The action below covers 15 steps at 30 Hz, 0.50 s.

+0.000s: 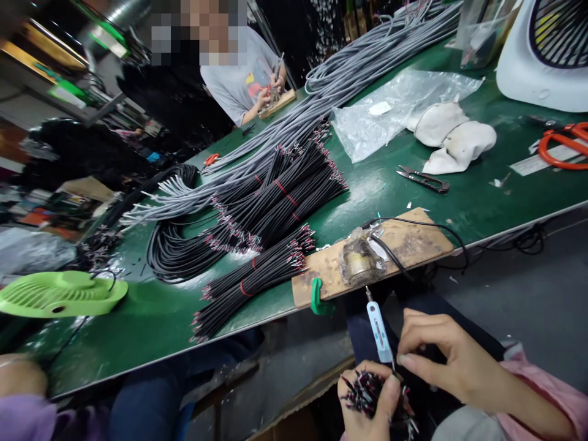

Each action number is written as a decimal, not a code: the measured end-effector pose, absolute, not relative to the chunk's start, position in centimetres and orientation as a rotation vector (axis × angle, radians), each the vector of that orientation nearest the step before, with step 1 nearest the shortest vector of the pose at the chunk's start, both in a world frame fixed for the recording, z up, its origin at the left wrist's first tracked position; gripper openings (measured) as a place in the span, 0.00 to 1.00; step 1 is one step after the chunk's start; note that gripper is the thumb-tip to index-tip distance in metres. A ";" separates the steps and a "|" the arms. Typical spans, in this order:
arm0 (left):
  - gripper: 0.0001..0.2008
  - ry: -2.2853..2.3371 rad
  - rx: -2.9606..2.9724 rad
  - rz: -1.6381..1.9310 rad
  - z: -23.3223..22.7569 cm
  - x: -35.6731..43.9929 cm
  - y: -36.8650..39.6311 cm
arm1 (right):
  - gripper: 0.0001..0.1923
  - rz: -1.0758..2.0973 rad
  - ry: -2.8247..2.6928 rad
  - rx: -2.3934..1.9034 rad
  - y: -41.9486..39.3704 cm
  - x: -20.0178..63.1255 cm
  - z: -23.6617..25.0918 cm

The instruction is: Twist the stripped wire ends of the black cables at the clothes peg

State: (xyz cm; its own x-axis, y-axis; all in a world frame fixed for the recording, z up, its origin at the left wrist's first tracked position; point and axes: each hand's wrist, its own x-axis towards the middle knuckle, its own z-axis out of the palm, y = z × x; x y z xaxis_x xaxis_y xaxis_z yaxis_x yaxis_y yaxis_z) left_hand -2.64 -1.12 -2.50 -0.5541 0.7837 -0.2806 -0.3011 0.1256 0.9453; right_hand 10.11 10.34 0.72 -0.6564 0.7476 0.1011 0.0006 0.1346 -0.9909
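My left hand (362,407) grips a bundle of short black cables (365,392), their red, white and black wire ends pointing up. Beside it, my right hand (443,352) has thumb and forefinger brought together in a pinch; what lies between them, if anything, is hard to see. A light blue plastic piece (378,331) on a thin metal shaft reaches down from a taped-up motor-like body (361,260) to just above my left hand. That body is fixed on a wooden board (422,236), held at the table edge by a green clamp (316,297).
Bundled black cables (275,208) and long grey cables (349,79) cover the green table (156,324). Snips (422,179), orange-handled scissors (560,147), white cloth (454,135), a plastic bag (390,110), a green fan (59,294) and a white fan (528,73) lie around. A co-worker (243,79) sits opposite.
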 end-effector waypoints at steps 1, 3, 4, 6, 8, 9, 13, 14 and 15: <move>0.14 1.518 0.460 1.556 -2.3 -2.6 -1.1 | 0.10 1.584 -1.815 -0.706 10.5 10.1 0.7; 0.15 1.473 0.414 1.530 -1.9 -2.7 -1.1 | 0.09 1.588 -1.817 -0.647 10.6 10.1 0.7; 0.16 1.449 0.403 1.523 -1.9 -2.7 -1.1 | 0.09 1.586 -1.813 -0.612 10.6 10.0 0.7; 0.15 1.441 0.399 1.519 -2.0 -2.8 -1.1 | 0.09 1.582 -1.805 -0.577 10.4 9.9 0.6; 0.13 1.452 0.442 1.532 -2.2 -3.0 -0.8 | 0.10 1.563 -1.811 -0.614 10.0 9.7 0.6; 0.13 1.464 0.474 1.538 -2.4 -3.1 -0.7 | 0.10 1.556 -1.813 -0.646 9.8 9.6 0.6; 0.14 1.515 0.518 1.562 -2.5 -3.2 0.1 | 0.12 1.569 -1.767 -0.755 9.1 9.4 0.4; 0.15 1.515 0.488 1.571 -2.4 -3.1 0.1 | 0.12 1.575 -1.756 -0.768 9.1 9.3 0.4; 0.15 1.501 0.461 1.577 -2.3 -3.0 0.1 | 0.11 1.570 -1.751 -0.778 9.0 9.3 0.2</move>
